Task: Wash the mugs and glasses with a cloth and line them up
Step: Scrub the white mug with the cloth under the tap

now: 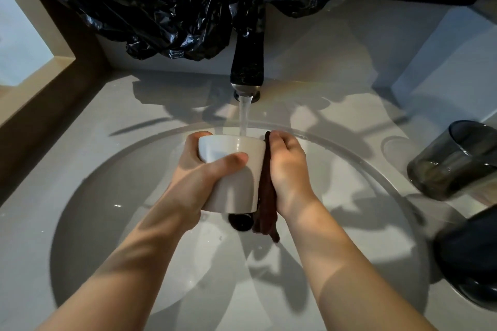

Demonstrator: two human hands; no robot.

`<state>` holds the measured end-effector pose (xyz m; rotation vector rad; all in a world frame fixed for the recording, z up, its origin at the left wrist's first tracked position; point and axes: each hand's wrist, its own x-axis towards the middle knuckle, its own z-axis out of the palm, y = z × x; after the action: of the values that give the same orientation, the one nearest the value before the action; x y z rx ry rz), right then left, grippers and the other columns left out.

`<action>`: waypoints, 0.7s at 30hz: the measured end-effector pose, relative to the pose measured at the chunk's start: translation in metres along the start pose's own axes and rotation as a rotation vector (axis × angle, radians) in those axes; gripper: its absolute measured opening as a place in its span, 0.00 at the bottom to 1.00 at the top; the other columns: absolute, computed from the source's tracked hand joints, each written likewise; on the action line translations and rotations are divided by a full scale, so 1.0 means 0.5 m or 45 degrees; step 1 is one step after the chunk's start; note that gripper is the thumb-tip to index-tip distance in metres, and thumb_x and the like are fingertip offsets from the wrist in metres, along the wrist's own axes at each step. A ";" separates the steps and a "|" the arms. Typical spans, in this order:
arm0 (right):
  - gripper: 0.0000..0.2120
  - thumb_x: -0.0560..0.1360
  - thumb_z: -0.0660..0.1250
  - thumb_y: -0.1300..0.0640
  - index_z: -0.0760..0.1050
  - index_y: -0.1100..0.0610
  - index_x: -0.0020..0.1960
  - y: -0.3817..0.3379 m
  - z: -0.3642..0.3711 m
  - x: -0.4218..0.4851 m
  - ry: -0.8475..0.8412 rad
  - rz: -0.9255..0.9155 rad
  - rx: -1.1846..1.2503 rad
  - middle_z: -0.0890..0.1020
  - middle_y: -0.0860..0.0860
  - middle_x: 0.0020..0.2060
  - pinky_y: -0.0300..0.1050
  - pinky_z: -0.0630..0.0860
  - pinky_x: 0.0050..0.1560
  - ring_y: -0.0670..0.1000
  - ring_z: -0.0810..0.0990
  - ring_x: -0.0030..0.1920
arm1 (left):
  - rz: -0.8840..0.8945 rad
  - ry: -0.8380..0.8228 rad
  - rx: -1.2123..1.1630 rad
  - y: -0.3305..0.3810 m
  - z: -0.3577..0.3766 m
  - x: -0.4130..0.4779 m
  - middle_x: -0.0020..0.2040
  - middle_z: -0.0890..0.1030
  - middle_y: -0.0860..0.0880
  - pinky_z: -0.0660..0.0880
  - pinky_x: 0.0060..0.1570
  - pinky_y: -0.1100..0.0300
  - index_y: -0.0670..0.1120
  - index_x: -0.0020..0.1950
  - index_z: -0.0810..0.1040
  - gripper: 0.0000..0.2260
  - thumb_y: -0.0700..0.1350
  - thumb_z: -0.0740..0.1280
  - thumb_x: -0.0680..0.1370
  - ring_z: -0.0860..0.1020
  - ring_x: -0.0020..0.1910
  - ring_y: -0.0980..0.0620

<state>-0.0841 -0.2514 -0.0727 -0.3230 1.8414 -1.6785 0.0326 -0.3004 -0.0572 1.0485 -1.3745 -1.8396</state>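
Mid-frame under the running tap, our left hand (200, 166) grips the wet white mug (236, 177), right hand (286, 166) pressing brown cloth (266, 201) against it—likely slippery, breakable; hold round body.

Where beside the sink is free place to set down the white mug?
The pale grey countertop left of the round basin, up to the brown wooden frame, is bare. The right side is crowded: a smoky grey glass tumbler and a dark rounded mug stand there.

Black plastic sheet (174, 8) above tap (247, 67), round basin (107, 196), dark drain (240, 221)
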 end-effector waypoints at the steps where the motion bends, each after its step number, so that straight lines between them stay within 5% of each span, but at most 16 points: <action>1: 0.10 0.79 0.62 0.49 0.72 0.56 0.47 0.003 -0.003 0.002 -0.011 0.114 0.110 0.78 0.57 0.42 0.50 0.76 0.50 0.57 0.78 0.45 | -0.015 0.005 -0.007 -0.002 0.002 0.001 0.43 0.79 0.49 0.77 0.30 0.57 0.52 0.50 0.71 0.22 0.48 0.73 0.60 0.82 0.33 0.57; 4: 0.18 0.75 0.64 0.43 0.72 0.58 0.51 0.006 0.003 -0.013 -0.056 0.279 0.322 0.80 0.59 0.45 0.53 0.78 0.52 0.59 0.81 0.47 | -0.047 0.089 -0.127 -0.003 0.007 0.007 0.47 0.79 0.48 0.78 0.30 0.57 0.53 0.52 0.72 0.22 0.50 0.72 0.60 0.81 0.39 0.52; 7: 0.05 0.77 0.65 0.51 0.70 0.49 0.47 0.002 0.008 -0.041 -0.120 -0.031 0.142 0.78 0.48 0.43 0.42 0.75 0.49 0.50 0.78 0.46 | -0.093 0.141 -0.213 0.001 0.007 0.008 0.49 0.79 0.47 0.77 0.29 0.60 0.50 0.60 0.70 0.32 0.48 0.77 0.58 0.81 0.39 0.52; 10: 0.11 0.77 0.66 0.54 0.70 0.46 0.57 0.001 0.008 -0.054 -0.254 -0.191 0.065 0.77 0.42 0.50 0.31 0.73 0.53 0.42 0.76 0.51 | -0.080 0.104 -0.189 0.003 -0.005 0.008 0.48 0.80 0.45 0.76 0.28 0.61 0.47 0.61 0.70 0.34 0.47 0.77 0.58 0.82 0.34 0.55; 13: 0.11 0.77 0.67 0.56 0.73 0.49 0.58 -0.015 0.000 -0.034 -0.219 -0.044 0.203 0.81 0.51 0.49 0.47 0.78 0.55 0.51 0.80 0.51 | -0.027 0.053 -0.175 0.009 -0.013 0.006 0.47 0.80 0.47 0.76 0.28 0.61 0.51 0.56 0.73 0.31 0.52 0.75 0.54 0.82 0.33 0.56; 17: 0.09 0.76 0.67 0.51 0.77 0.58 0.46 -0.013 0.001 -0.014 -0.149 0.138 0.235 0.80 0.56 0.39 0.48 0.78 0.43 0.55 0.80 0.41 | -0.002 0.077 -0.188 0.005 0.000 -0.001 0.45 0.79 0.49 0.76 0.27 0.62 0.52 0.52 0.72 0.21 0.49 0.71 0.61 0.81 0.31 0.59; 21: 0.13 0.77 0.66 0.51 0.76 0.61 0.55 0.002 0.008 -0.020 -0.143 0.286 0.352 0.82 0.60 0.47 0.56 0.78 0.51 0.60 0.81 0.47 | 0.025 0.167 -0.153 -0.004 0.011 0.001 0.43 0.79 0.50 0.77 0.28 0.60 0.55 0.48 0.71 0.19 0.50 0.71 0.60 0.81 0.32 0.58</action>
<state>-0.0739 -0.2490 -0.0709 -0.0884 1.4813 -1.6929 0.0273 -0.2977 -0.0582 1.0701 -1.1791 -1.7824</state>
